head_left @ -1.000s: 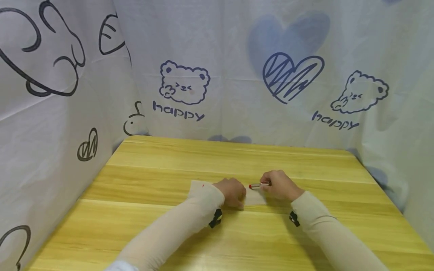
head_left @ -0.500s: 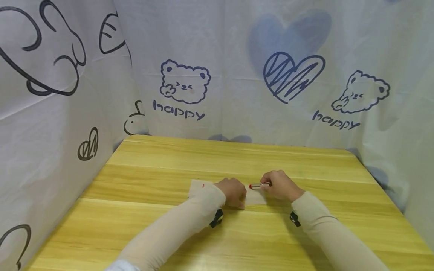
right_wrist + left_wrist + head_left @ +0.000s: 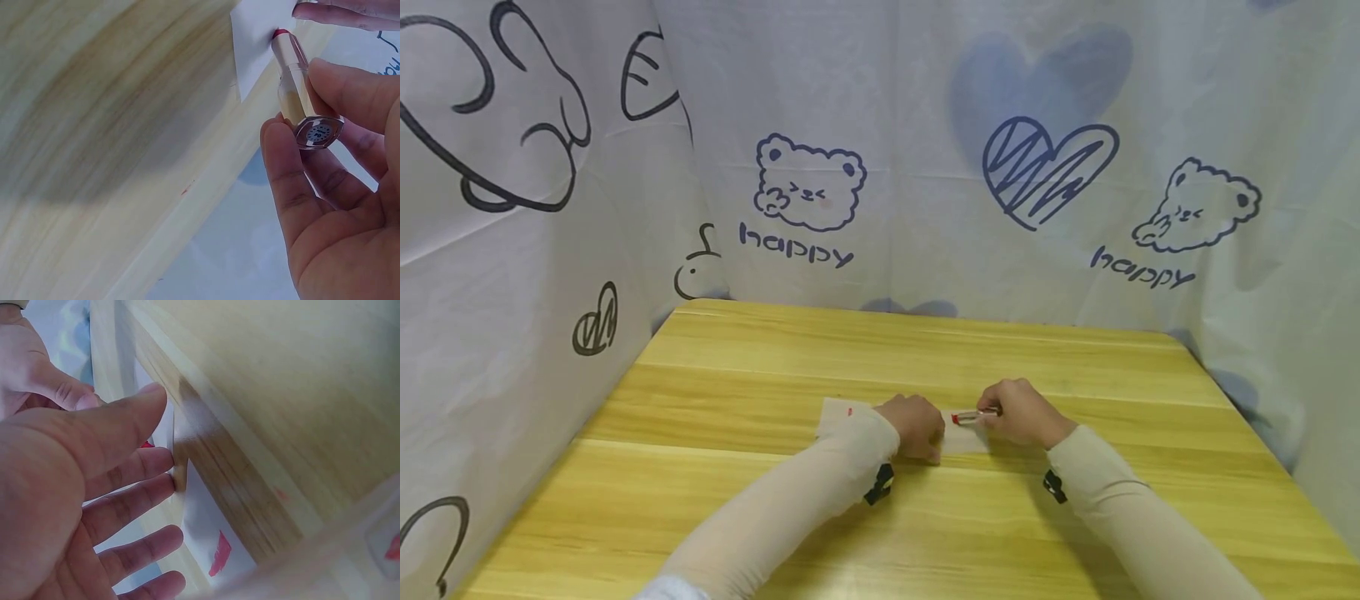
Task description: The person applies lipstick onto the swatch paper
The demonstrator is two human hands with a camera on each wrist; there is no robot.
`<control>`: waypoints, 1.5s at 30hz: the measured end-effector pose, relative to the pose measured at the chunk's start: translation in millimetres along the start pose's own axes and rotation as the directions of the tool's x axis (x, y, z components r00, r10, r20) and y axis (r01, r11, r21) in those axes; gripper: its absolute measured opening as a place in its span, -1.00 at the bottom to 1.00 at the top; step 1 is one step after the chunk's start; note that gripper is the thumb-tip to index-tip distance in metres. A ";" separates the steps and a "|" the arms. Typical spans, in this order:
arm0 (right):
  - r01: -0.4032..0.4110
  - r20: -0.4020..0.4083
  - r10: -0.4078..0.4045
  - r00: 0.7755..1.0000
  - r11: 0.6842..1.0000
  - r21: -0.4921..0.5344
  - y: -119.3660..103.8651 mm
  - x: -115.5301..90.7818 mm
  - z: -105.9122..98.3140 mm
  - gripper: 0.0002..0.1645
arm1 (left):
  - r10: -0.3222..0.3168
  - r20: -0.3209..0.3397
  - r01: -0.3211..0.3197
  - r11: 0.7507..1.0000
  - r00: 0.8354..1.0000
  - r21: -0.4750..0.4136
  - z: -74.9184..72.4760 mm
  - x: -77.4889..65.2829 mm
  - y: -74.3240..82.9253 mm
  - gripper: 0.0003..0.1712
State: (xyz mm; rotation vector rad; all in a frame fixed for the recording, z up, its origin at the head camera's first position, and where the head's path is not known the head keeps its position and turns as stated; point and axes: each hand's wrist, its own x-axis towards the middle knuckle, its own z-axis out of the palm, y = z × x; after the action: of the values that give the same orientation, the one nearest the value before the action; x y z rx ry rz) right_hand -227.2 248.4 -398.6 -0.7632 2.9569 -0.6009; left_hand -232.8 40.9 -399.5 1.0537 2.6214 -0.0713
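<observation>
My right hand [image 3: 1021, 410] pinches a lipstick [image 3: 976, 414] between thumb and fingers. In the right wrist view the lipstick [image 3: 291, 59] has a red tip, a pale gold case and a faceted base with a round label. Its tip meets a sheet of white paper [image 3: 250, 47]. My left hand [image 3: 912, 427] rests across the middle of the paper [image 3: 966, 442]; its fingers [image 3: 140, 544] reach out fairly straight in the left wrist view. Near the paper's left end shows a red smear [image 3: 220, 555]. The left hand hides any marks beneath it.
The wooden table [image 3: 760, 500] stretches around both hands. A white curtain [image 3: 917, 233] with bear and heart drawings hangs behind it and along the sides. Small red streaks [image 3: 187, 187] lie on the wood in the right wrist view.
The lipstick tip has shifted slightly towards me on the paper. My left hand has stayed nearly in place; slightly more of the red smear shows beside the left sleeve.
</observation>
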 end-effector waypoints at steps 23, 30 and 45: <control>0.056 0.196 -0.072 0.978 0.995 0.087 -4.4 -8.7 -18.1 -0.97 | -0.001 -0.014 0.001 1.000 1.000 0.011 -2.0 -4.4 2.8 -0.66; 0.031 0.223 -0.054 0.973 0.994 0.104 -4.2 -10.9 -18.4 -0.93 | -0.004 -0.005 0.004 1.000 1.000 0.029 -2.8 -5.0 2.9 -0.63; 0.012 0.180 -0.035 0.983 0.992 0.127 0.1 -16.2 -18.6 -0.95 | -0.005 -0.002 0.006 1.000 1.000 0.027 -0.6 -2.6 0.5 -0.61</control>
State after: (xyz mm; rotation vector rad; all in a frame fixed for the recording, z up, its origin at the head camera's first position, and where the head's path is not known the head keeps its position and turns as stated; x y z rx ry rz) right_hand -215.2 262.8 -382.5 -0.7965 2.7193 -0.6722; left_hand -230.9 39.6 -398.2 1.0562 2.6326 -0.1071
